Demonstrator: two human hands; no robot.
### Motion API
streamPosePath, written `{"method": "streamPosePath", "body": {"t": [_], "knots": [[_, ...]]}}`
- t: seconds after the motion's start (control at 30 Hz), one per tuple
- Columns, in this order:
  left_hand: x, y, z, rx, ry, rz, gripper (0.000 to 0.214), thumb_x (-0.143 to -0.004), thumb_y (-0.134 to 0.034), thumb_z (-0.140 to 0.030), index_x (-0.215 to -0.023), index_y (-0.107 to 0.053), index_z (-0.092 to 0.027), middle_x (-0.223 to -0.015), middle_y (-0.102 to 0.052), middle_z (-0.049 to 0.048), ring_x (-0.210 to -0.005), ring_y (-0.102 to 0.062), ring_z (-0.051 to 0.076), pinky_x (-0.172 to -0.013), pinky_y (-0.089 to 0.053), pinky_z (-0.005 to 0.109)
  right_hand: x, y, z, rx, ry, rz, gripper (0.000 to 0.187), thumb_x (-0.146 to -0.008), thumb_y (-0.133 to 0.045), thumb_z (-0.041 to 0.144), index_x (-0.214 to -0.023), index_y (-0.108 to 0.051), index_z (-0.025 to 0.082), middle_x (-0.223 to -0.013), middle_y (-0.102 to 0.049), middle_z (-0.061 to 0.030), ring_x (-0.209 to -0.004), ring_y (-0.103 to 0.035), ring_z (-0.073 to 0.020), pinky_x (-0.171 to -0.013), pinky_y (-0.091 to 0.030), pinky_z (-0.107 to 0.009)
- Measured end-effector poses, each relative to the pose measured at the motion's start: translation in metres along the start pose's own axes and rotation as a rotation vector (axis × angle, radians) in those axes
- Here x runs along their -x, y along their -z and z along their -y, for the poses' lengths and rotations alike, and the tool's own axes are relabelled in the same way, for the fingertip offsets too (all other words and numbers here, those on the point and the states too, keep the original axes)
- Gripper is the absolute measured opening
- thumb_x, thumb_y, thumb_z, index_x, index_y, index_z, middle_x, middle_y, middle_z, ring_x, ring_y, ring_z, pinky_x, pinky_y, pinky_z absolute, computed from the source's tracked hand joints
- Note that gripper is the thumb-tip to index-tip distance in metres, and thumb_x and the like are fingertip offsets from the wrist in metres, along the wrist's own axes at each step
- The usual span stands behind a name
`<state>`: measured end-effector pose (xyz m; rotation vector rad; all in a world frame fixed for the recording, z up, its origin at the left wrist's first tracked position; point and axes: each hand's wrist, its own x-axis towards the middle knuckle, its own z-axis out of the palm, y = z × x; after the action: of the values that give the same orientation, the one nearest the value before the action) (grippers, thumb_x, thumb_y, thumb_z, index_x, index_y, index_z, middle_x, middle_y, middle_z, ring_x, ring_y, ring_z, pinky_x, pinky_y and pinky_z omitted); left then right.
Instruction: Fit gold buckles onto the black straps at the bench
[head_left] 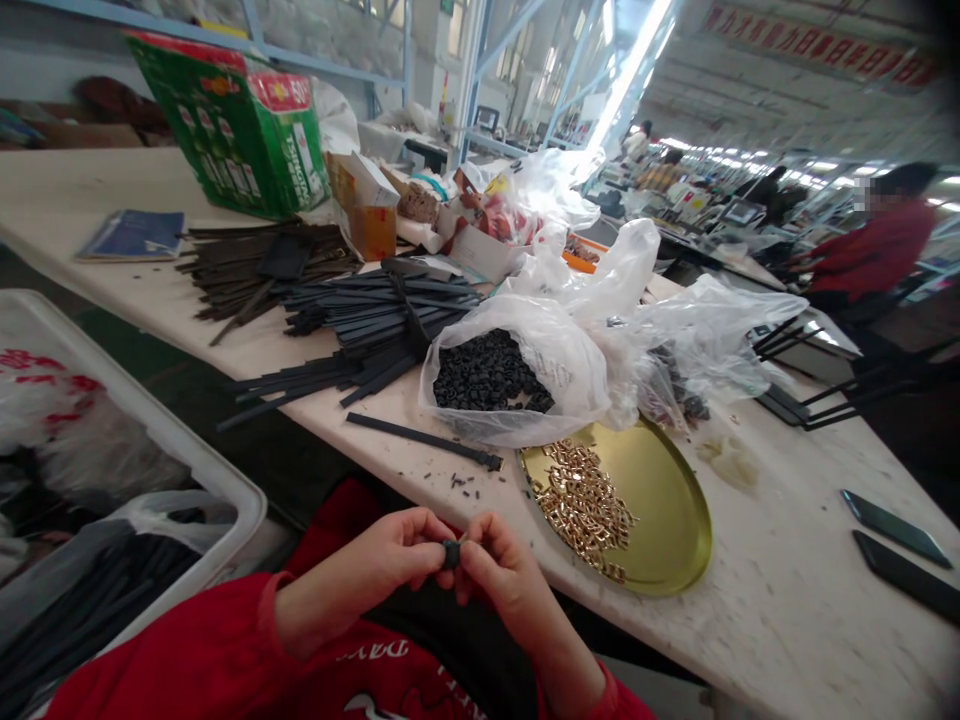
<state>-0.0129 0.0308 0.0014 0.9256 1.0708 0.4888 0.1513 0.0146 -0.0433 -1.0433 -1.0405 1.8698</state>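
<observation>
My left hand (pixel 386 560) and my right hand (pixel 499 565) meet over my lap, below the table's front edge. Both pinch one small black part (pixel 451 553) between fingertips and thumbs. Just above them, on the table, a gold round tray (pixel 667 520) holds several small brass pieces (pixel 581 500). Behind it sits an open clear plastic bag (pixel 555 370) full of small black parts (pixel 487 372). A single black strip (pixel 424 438) lies near the table's edge, with a few black crumbs beside it.
Piles of black strips (pixel 375 320) cover the table's left-middle. A green carton (pixel 232 125), small boxes and more plastic bags stand behind. A white bin (pixel 150 440) with bagged strips is at my left. Two dark phones (pixel 896 530) lie at right. A person in red sits far right.
</observation>
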Motion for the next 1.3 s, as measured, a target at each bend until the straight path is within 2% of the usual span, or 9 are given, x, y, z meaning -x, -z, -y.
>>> {"method": "streamPosePath", "body": {"t": [0.13,0.3,0.47,0.63,0.77,0.87,0.93,1.1,1.3], "knots": [[-0.001,-0.001,0.003,0.118,-0.018,0.043,0.017,-0.066,-0.058,-0.026,-0.075,-0.059,-0.012,-0.066,-0.063,0.0007,-0.057,-0.045,0.010,-0.054,-0.031,0.021,-0.004,-0.002,-0.003,-0.191,-0.053,0.017,0.035,-0.075,-0.063,0.046,-0.077,-0.039,0.020,-0.056,-0.061,0.0042,-0.040,-0.048,-0.0055,-0.040,-0.030,-0.015],[-0.001,-0.001,0.003,0.188,0.018,0.052,0.018,-0.066,-0.063,-0.028,-0.075,-0.061,-0.013,-0.067,-0.062,0.0002,-0.057,-0.044,0.009,-0.054,-0.031,0.021,-0.003,0.001,0.000,-0.116,-0.078,-0.010,0.030,-0.076,-0.063,0.042,-0.079,-0.043,0.019,-0.057,-0.062,0.0033,-0.041,-0.048,-0.0054,-0.041,-0.033,-0.014],[0.000,-0.001,0.001,0.163,-0.012,0.158,0.021,-0.068,-0.066,-0.030,-0.079,-0.059,-0.012,-0.074,-0.065,0.0016,-0.065,-0.051,0.011,-0.059,-0.034,0.021,0.002,0.005,0.000,-0.161,-0.112,0.015,0.028,-0.077,-0.064,0.039,-0.079,-0.043,0.019,-0.058,-0.062,0.0027,-0.044,-0.050,-0.0063,-0.042,-0.034,-0.015],[-0.004,0.000,0.016,0.192,-0.035,0.204,0.026,-0.073,-0.067,-0.035,-0.077,-0.053,-0.014,-0.071,-0.066,0.0014,-0.066,-0.054,0.011,-0.059,-0.033,0.021,0.007,0.005,-0.006,-0.228,-0.127,0.039,0.029,-0.076,-0.066,0.037,-0.078,-0.044,0.018,-0.058,-0.061,0.0018,-0.045,-0.050,-0.0057,-0.043,-0.033,-0.014],[-0.004,-0.002,0.027,0.313,-0.051,0.238,0.023,-0.076,-0.065,-0.033,-0.075,-0.054,-0.013,-0.069,-0.065,0.0017,-0.062,-0.053,0.010,-0.055,-0.029,0.020,0.012,0.002,-0.011,-0.436,-0.153,0.109,0.031,-0.073,-0.069,0.036,-0.080,-0.045,0.019,-0.061,-0.062,0.0009,-0.043,-0.048,-0.0047,-0.042,-0.032,-0.014],[-0.003,-0.003,0.031,0.417,-0.050,0.253,0.021,-0.078,-0.064,-0.032,-0.074,-0.055,-0.013,-0.070,-0.064,0.0025,-0.061,-0.052,0.010,-0.053,-0.028,0.020,0.015,-0.001,-0.013,-0.524,-0.146,0.097,0.029,-0.074,-0.069,0.035,-0.084,-0.047,0.019,-0.060,-0.059,0.0038,-0.042,-0.045,-0.0035,-0.043,-0.033,-0.014],[-0.002,-0.003,0.034,0.426,-0.045,0.252,0.022,-0.078,-0.064,-0.033,-0.073,-0.056,-0.013,-0.069,-0.063,0.0031,-0.060,-0.052,0.010,-0.053,-0.028,0.020,0.016,-0.004,-0.011,-0.442,-0.115,0.065,0.028,-0.075,-0.067,0.037,-0.084,-0.047,0.019,-0.059,-0.058,0.0043,-0.043,-0.046,-0.0040,-0.044,-0.034,-0.015],[-0.001,-0.001,0.037,0.322,-0.016,0.170,0.026,-0.074,-0.068,-0.036,-0.077,-0.056,-0.013,-0.067,-0.063,0.0017,-0.057,-0.047,0.008,-0.052,-0.026,0.020,0.020,-0.005,-0.007,-0.071,0.005,-0.034,0.030,-0.079,-0.061,0.043,-0.083,-0.045,0.019,-0.062,-0.059,0.0040,-0.050,-0.050,-0.0060,-0.050,-0.036,-0.017],[0.001,0.002,0.026,0.153,0.033,0.220,0.034,-0.070,-0.068,-0.043,-0.081,-0.052,-0.015,-0.069,-0.062,-0.0001,-0.063,-0.051,0.011,-0.054,-0.028,0.020,0.021,-0.001,-0.013,-0.045,-0.040,0.010,0.027,-0.081,-0.059,0.041,-0.082,-0.043,0.019,-0.064,-0.059,0.0035,-0.050,-0.048,-0.0062,-0.050,-0.033,-0.018]]}}
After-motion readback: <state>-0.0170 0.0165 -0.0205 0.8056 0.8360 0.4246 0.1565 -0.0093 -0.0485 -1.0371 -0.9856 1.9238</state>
